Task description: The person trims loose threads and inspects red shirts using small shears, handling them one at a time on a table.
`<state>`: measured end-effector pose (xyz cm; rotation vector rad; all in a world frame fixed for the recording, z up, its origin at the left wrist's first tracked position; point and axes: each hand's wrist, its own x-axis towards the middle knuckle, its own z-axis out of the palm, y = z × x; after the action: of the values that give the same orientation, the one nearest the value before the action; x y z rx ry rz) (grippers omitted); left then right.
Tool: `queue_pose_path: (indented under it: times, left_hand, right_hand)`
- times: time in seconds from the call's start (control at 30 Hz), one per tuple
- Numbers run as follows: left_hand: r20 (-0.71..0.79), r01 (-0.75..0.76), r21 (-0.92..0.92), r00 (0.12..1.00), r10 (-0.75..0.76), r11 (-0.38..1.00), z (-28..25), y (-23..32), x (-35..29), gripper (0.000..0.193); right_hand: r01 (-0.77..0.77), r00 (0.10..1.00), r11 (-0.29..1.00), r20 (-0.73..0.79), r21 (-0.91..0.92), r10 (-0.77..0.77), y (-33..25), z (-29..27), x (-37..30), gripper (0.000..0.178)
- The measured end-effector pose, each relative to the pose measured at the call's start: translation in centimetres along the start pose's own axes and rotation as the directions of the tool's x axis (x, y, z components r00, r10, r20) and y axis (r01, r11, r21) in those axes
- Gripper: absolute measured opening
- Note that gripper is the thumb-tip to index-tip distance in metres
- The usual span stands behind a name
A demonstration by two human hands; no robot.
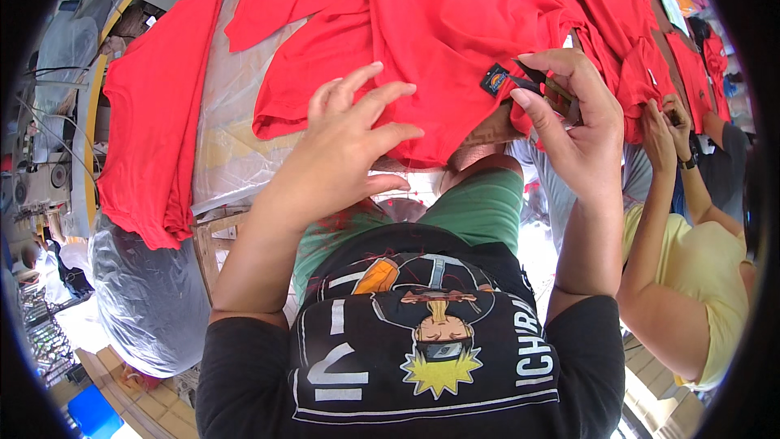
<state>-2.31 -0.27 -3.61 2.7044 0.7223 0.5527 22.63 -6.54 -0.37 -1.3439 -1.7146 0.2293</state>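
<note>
My left hand (349,130) is raised over the near edge of a red garment (455,41), fingers spread, nothing in it. To its right, my right hand (581,118) is curled with thumb and forefinger close together. A small dark tool (562,99) sits in its grip, looking like thread snips; my fingers partly hide it. Just left of the tool's tip, a black label (494,79) with a coloured print lies against the red cloth. The garment spreads over the table and hangs off its front edge toward my lap.
A folded red stack (158,114) drapes off the table at left, above a plastic-wrapped bundle (146,297). More red garments (605,0) lie at far right. There, a co-worker in a yellow shirt (691,293) has both hands (670,126) near red cloth. Red thread bits lie on my green shorts (475,207).
</note>
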Motion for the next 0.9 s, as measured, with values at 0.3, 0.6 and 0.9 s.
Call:
queue_pose_path:
  times: [0.3,0.6,0.9]
  left_hand:
    - [0.133,-0.112,-0.308,0.978,0.159,0.945,-5.1,-0.1,0.1,0.032]
    - [0.085,-0.022,-0.101,0.996,0.03,0.995,-3.3,0.5,-0.3,0.031]
    - [0.117,-0.071,-0.175,0.989,0.092,0.982,-1.0,-0.7,-0.5,0.019]
  right_hand:
    - [-0.109,0.994,0.993,-0.005,-0.039,0.108,0.0,-0.7,-0.5,0.026]
    - [-0.03,0.999,1.0,-0.02,0.006,0.03,0.2,-0.1,-0.3,0.025]
    - [-0.047,0.999,0.999,-0.017,0.002,0.047,0.1,-0.2,-0.4,0.025]
